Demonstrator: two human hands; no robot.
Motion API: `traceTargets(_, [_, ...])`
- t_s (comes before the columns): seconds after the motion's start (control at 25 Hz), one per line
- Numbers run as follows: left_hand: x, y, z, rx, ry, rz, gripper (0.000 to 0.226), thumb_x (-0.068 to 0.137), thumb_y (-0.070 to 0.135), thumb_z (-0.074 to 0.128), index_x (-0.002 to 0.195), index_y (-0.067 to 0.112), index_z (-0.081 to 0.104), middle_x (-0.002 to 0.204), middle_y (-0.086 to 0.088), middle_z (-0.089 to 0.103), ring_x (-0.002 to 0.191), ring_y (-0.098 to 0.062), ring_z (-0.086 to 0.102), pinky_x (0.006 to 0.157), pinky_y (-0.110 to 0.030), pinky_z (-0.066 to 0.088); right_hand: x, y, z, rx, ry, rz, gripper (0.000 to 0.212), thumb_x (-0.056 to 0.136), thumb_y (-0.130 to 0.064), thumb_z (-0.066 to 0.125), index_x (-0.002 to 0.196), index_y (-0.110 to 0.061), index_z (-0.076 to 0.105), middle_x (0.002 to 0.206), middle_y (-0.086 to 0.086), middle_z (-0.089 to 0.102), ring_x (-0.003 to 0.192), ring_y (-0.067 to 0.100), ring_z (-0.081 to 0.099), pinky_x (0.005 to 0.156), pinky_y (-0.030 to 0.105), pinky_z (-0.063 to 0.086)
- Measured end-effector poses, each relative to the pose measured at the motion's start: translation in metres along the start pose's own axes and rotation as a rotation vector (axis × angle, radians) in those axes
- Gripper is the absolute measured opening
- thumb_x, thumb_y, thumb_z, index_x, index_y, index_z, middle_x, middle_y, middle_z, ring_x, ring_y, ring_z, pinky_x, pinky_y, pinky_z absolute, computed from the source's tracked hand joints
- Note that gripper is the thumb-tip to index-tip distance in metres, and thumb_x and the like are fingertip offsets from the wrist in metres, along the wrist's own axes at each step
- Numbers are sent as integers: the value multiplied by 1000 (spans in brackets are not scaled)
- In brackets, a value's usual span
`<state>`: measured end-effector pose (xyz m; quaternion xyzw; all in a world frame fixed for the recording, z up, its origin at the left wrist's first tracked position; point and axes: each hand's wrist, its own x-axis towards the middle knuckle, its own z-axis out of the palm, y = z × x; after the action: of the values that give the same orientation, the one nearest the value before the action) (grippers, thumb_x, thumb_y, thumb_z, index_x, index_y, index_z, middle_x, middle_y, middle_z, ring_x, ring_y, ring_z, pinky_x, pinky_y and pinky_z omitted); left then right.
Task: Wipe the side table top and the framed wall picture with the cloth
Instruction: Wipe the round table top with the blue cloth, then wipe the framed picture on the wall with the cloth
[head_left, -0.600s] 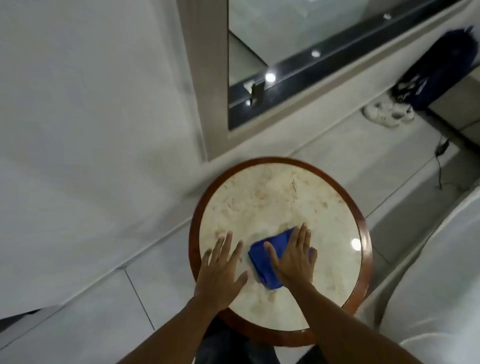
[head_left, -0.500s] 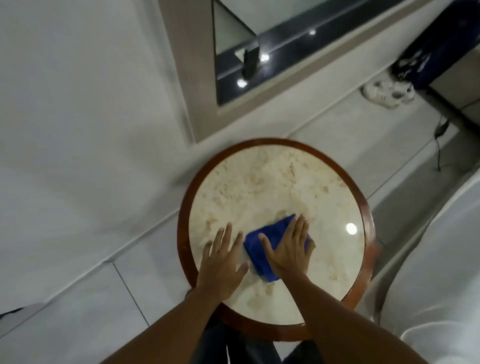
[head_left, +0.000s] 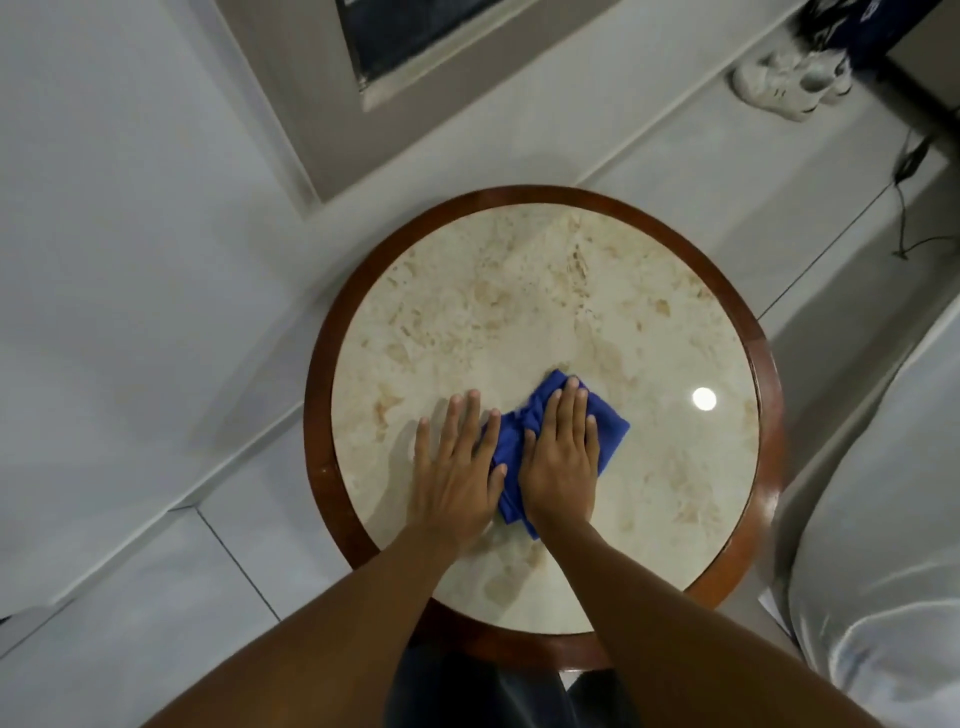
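A round side table (head_left: 540, 291) with a cream marble top and a dark wooden rim fills the middle of the view. A blue cloth (head_left: 610, 426) lies bunched on the top, a little in front of its centre. My right hand (head_left: 561, 457) presses flat on the cloth, fingers pointing away from me. My left hand (head_left: 457, 467) lies flat beside it, its thumb side touching the cloth's left edge. The framed wall picture (head_left: 400, 47) hangs on the wall beyond the table; only its lower corner shows.
White wall and pale skirting run behind the table. White shoes (head_left: 789, 83) and a dark bag (head_left: 883, 26) sit on the floor at upper right, with a black cable (head_left: 904, 208) nearby. A white-covered piece of furniture (head_left: 883, 519) stands close on the right.
The camera has tilted down, so the table sits larger and the picture has slid mostly out of view. My hands have drawn closer together, and the cloth is more bunched between them.
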<state>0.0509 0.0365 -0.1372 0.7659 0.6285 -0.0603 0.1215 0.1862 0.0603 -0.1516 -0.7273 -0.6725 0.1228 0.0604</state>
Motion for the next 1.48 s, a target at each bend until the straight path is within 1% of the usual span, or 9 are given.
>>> traceTargets(0.2, [-13,-17,-59,16,27,-14,75,97,53,45,158,18,21,167,-13,11,154,-31,13,120,-57,22,3,-6,-34,131,-93,-7,52,106,-25,26,152,-4,12,162,13,9,146,15,-2,119,30,0])
traceTargets(0.28, [-26,-31,-98,50,111,-50,76,92,53,56,154,15,34,164,-16,26,149,-34,28,114,-57,36,4,-31,-67,243,-4,-58,51,106,-25,25,152,-5,16,160,13,18,147,16,8,119,34,11])
traceTargets(0.36, [-44,-48,-156,89,191,-80,70,93,56,48,150,15,42,160,-15,35,145,-34,38,111,-56,38,7,-71,-122,313,118,-169,51,104,-26,26,151,-5,22,157,13,26,144,21,23,116,36,20])
traceTargets(0.44, [-58,-64,-219,133,249,-94,68,96,56,32,149,15,44,158,-13,38,142,-33,43,110,-54,39,9,-117,-180,389,167,-250,53,105,-33,21,152,-9,17,157,5,20,144,21,23,118,26,11])
traceTargets(0.64, [-92,-111,-433,242,553,-120,64,98,54,29,150,16,38,168,-7,17,151,-27,25,116,-49,17,27,-260,-375,619,442,-613,57,104,-42,17,148,-7,25,154,11,29,140,24,30,116,22,14])
traceTargets(0.84, [-166,-153,-679,375,1029,-124,77,96,48,44,159,14,15,170,-10,3,154,-31,11,121,-49,9,24,-409,-617,1016,739,-842,65,103,-50,20,149,-3,27,150,19,38,136,36,39,106,56,36])
traceTargets(1.04, [-246,-188,-868,544,1373,-311,70,102,49,31,160,19,9,170,-12,3,156,-28,1,124,-48,8,-13,-529,-807,997,1216,-1031,51,104,-31,32,150,-10,27,156,13,25,146,31,23,109,47,31])
traceTargets(1.28, [-302,-269,-945,612,1319,-631,79,99,61,19,160,15,-1,168,-14,-12,155,-30,-11,125,-55,10,-33,-634,-920,746,1213,-1129,51,102,-23,44,151,-17,32,160,11,21,148,28,15,112,44,26])
traceTargets(1.48, [-300,-304,-932,722,1322,-580,77,99,61,27,160,17,12,170,-10,4,156,-31,3,124,-51,9,-15,-664,-889,568,1257,-1067,60,104,-41,29,153,-8,20,161,10,15,148,25,12,118,39,11])
